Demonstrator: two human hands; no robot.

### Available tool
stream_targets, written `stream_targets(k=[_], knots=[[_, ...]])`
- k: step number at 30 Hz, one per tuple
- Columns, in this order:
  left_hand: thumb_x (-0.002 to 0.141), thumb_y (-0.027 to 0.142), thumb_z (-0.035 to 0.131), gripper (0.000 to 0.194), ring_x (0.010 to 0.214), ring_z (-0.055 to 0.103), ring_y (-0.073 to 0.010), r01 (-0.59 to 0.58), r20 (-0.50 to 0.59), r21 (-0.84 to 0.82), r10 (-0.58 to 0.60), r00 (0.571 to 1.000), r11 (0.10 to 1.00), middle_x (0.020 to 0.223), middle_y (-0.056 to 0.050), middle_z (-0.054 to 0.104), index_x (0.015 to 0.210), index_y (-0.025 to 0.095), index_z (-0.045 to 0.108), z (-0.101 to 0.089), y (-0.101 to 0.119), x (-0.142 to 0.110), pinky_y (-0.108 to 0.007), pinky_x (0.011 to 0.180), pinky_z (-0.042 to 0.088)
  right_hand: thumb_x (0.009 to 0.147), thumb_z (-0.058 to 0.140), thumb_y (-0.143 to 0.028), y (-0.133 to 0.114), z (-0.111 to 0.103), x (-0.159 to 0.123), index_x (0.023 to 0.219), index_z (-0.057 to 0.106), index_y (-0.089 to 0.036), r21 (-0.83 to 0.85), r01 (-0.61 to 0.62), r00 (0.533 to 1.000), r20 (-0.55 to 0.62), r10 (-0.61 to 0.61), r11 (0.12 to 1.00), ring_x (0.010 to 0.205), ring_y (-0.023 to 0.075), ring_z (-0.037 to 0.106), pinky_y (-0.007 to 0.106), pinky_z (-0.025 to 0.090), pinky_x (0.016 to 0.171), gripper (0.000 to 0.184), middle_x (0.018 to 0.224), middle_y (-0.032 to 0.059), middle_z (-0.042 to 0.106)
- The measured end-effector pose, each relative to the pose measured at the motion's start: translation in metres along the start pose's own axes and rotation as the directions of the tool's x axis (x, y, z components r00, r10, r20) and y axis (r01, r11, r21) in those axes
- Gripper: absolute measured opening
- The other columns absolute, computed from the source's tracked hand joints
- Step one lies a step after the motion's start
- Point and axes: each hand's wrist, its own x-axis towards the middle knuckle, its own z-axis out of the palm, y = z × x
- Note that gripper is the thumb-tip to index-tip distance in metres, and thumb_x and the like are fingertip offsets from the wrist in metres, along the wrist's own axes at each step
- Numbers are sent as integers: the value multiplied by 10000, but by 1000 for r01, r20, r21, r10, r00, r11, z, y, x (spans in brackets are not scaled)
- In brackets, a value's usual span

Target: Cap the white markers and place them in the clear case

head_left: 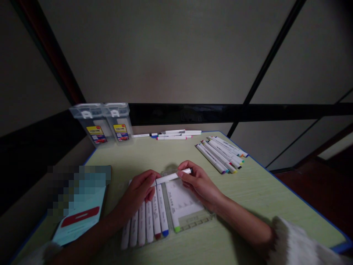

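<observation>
Both hands hold one white marker (168, 177) with a dark end, tilted up to the right above an open case. My left hand (141, 185) is closed round its left end, and my right hand (199, 183) pinches it near the dark right end. Beneath lies the clear slotted case (196, 222). Several white markers stand side by side in its left part, including a blue-tipped marker (162, 211) and a dark red-tipped one (156, 217). A green-tipped marker (174, 213) lies in the right part, beside a white printed insert (185, 200). My left hand covers the upper ends of some markers.
Two clear lidded boxes (95, 123) with colourful labels stand at the back left. One group of loose markers (175, 135) lies along the back edge, another (222, 152) at the right. A phone-like device (79, 217) with a lit screen lies left on the blue-edged table (264, 198).
</observation>
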Motion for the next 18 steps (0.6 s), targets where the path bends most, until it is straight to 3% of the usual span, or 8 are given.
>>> stream_targets(k=[12, 18], knots=[[735, 417, 422, 279, 347, 285, -62, 7, -5, 0, -7, 1000, 1000, 373, 109, 324, 720, 150, 502, 1, 1, 1, -179, 377, 206, 613, 636, -241, -2, 1, 0, 645, 491, -152, -11, -27, 1000, -2, 27, 1000, 418, 47, 304, 219, 181, 429, 173, 448, -78, 389], [726, 416, 431, 276, 346, 283, -64, 20, -25, -5, -20, 999, 1000, 375, 112, 293, 683, 154, 505, 2, 1, 0, -179, 378, 218, 725, 516, -359, -1, 1, 1, 627, 482, -159, 39, -36, 998, 57, 34, 999, 324, 42, 147, 228, 78, 364, 226, 326, -110, 267]])
